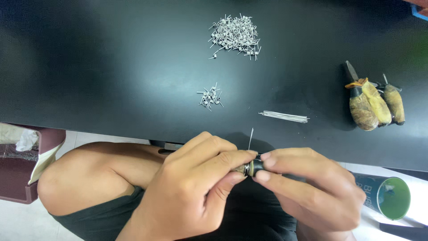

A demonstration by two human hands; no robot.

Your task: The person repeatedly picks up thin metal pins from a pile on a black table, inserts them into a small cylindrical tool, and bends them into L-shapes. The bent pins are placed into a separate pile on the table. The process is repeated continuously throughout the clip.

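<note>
My left hand (191, 187) and my right hand (307, 187) meet at the table's near edge, both pinching a small dark cylindrical tool (252, 168). A thin straight wire (250, 138) sticks up from the tool between my fingertips. On the black table (111, 67) lie a small heap of wound wire coils (210, 97), a large heap of the same coils (235, 35) farther back, and a bundle of straight wires (285, 117) to the right.
Two tools with tape-wrapped handles (374, 103) lie at the right of the table. A green cup (387, 196) lies on its side low at the right. A dark red bin (20, 167) stands at the left, beside my knee.
</note>
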